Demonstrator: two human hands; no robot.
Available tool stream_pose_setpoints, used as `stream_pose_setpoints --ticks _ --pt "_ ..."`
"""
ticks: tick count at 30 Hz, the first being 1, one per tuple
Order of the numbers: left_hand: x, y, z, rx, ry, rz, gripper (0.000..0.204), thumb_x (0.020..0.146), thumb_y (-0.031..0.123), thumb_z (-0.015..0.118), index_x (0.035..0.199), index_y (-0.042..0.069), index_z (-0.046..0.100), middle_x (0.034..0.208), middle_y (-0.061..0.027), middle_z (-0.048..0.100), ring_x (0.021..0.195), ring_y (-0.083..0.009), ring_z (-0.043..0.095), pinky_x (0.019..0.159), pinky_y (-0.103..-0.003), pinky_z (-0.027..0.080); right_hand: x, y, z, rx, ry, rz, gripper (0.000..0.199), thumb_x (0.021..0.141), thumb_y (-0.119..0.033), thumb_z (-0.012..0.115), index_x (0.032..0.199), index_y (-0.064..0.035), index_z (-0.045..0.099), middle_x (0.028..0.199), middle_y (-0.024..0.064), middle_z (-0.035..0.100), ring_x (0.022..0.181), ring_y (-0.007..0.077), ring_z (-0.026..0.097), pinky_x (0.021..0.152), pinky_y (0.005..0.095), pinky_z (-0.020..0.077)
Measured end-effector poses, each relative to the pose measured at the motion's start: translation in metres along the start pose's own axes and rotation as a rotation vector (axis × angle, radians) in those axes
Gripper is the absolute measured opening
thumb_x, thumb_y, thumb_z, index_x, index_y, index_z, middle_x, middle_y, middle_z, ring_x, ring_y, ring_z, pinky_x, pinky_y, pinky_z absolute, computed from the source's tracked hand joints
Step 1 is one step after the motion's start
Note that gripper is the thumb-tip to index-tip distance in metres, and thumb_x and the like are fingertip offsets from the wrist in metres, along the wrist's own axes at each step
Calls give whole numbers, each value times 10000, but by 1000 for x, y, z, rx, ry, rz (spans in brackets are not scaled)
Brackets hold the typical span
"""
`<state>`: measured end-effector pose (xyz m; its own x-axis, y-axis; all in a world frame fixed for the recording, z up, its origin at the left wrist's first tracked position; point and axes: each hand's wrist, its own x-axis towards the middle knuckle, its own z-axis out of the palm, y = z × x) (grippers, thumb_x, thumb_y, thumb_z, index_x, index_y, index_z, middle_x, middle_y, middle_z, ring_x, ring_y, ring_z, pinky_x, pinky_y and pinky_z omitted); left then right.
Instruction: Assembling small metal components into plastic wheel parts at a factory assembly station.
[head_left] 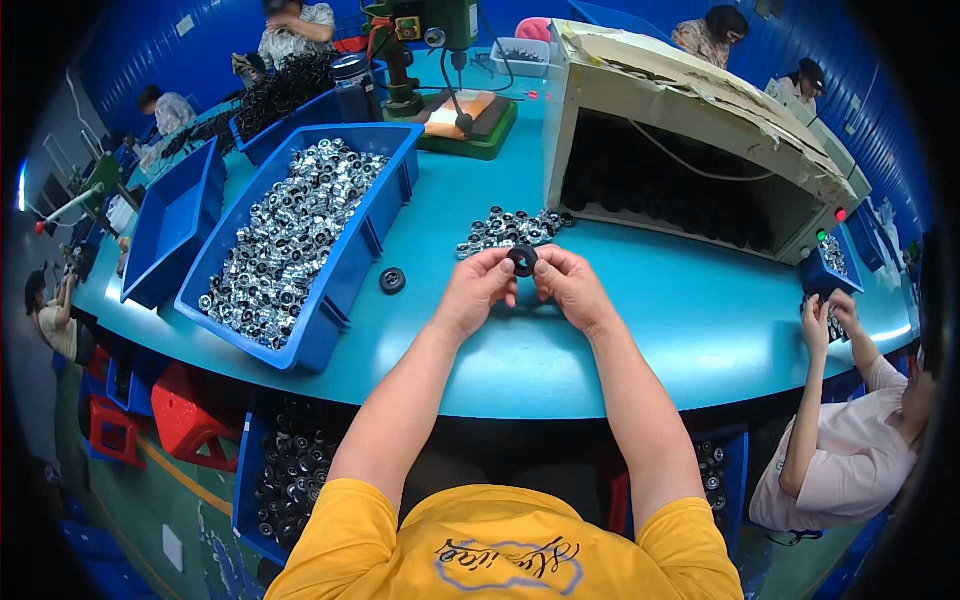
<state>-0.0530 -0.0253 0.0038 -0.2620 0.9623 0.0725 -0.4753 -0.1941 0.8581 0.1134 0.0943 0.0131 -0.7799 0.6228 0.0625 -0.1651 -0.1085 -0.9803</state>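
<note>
Between my two hands, just above the table, is a black ring-shaped part [522, 261] with a hole in its middle. My left hand [482, 284] pinches its left side with thumb and fingers. On the other side, my right hand [568, 284] grips the same ring. Right behind my hands lies a loose pile of small silver-and-black metal parts [508, 229]. A single black round part [392, 281] rests flat on the table to the left. Further left stands a long blue bin [352, 290] full of similar shiny parts.
A beige box-like machine [690, 90] with a dark opening fills the back right. A green drill press [480, 140] stands behind the pile. Another blue bin [185, 225] sits at far left. Below the table edge is a bin of dark parts [295, 470]. A co-worker [840, 440] works at right.
</note>
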Motion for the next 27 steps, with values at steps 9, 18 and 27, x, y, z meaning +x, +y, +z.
stream_pose_setpoints --ticks 9,18,27 --pt "4 -9 -9 62 65 -50 239 981 260 747 1054 44 674 865 0 675 689 -82 599 570 -245 508 -8 -6 26 -747 184 -478 254 741 -28 834 961 -83 721 864 41 608 689 163 576 637 287 497" --pt "1 -6 -8 111 148 -37 264 1022 342 684 966 89 635 776 15 605 637 -93 564 574 -253 488 0 4 16 -141 91 -51 169 839 -74 830 912 -56 678 799 -23 628 664 70 574 549 251 459" --pt "4 2 -7 -119 73 81 128 1033 181 599 1017 56 617 976 -81 671 811 -174 631 724 -335 556 30 8 -12 -1048 409 -272 443 849 -70 741 1271 -192 676 1128 125 614 906 324 678 828 435 562"
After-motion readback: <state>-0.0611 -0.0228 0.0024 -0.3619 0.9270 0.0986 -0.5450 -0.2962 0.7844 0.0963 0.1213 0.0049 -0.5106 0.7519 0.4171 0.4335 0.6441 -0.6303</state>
